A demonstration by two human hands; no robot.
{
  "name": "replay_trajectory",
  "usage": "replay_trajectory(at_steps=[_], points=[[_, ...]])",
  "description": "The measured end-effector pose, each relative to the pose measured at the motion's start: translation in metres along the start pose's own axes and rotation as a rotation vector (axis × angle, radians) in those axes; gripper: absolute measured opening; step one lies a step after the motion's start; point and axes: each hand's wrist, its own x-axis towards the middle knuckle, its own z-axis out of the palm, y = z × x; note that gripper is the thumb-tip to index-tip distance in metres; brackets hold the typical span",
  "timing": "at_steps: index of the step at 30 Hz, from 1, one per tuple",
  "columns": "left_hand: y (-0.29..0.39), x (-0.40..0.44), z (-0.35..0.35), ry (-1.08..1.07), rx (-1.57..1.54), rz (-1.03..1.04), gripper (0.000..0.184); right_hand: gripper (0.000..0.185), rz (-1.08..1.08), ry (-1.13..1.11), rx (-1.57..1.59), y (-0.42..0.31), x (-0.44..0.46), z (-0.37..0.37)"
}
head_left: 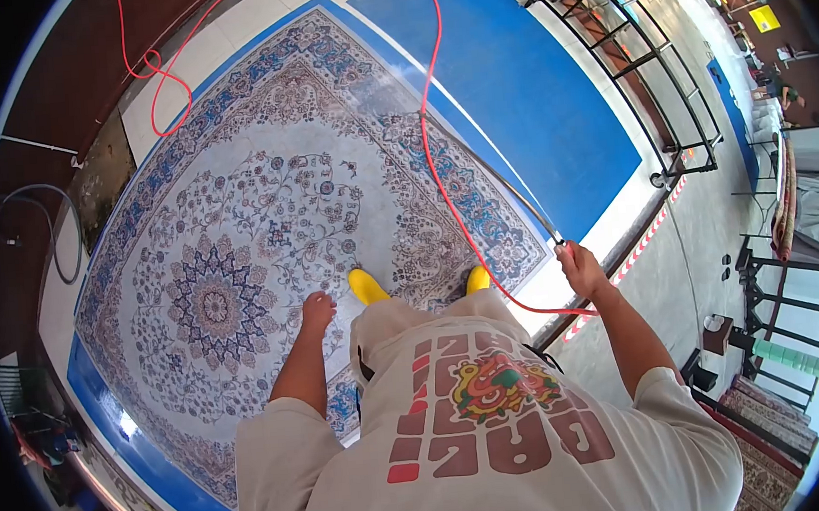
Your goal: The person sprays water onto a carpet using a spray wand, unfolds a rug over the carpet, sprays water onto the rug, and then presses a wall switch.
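My right hand (578,270) is closed around the handle of a long thin spray wand (489,169). The wand slants forward and left over the carpet, and a pale haze hangs about its far end. A red hose (442,182) loops across the carpet and passes close under my right wrist. My left hand (318,313) hangs over the carpet with its fingers loosely curled and nothing visible in them. Beneath me lies a large patterned carpet (234,192) with a flower medallion and a blue border. My yellow boots (367,286) stand on its near side.
Blue flooring (521,86) shows around the carpet. A black metal frame on wheels (643,63) stands at the right, beside a red-and-white striped edge (650,229). A grey hose (70,217) hangs at the left. Stacked rugs (768,420) lie lower right. Another person (783,90) is far right.
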Motion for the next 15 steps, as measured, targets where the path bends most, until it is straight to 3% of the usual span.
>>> replay_trajectory(at_steps=[2,6,9,13,15], points=[[0.016,-0.002,0.042,-0.015,0.008,0.04,0.037,0.046,-0.06,-0.039,-0.034,0.013,-0.018,-0.018],[0.018,-0.016,0.15,-0.091,0.018,0.114,0.037,0.044,0.046,-0.137,0.082,0.105,-0.07,-0.046],[-0.009,-0.048,0.244,-0.096,-0.059,0.104,0.028,0.043,0.07,-0.185,-0.026,0.187,-0.13,-0.068],[-0.078,-0.082,0.338,-0.343,0.412,0.012,0.026,0.044,0.37,-0.324,-0.163,0.266,-0.207,-0.099],[-0.096,-0.146,0.396,-0.363,0.259,0.083,0.031,0.044,0.357,-0.296,-0.194,0.305,-0.226,-0.114]])
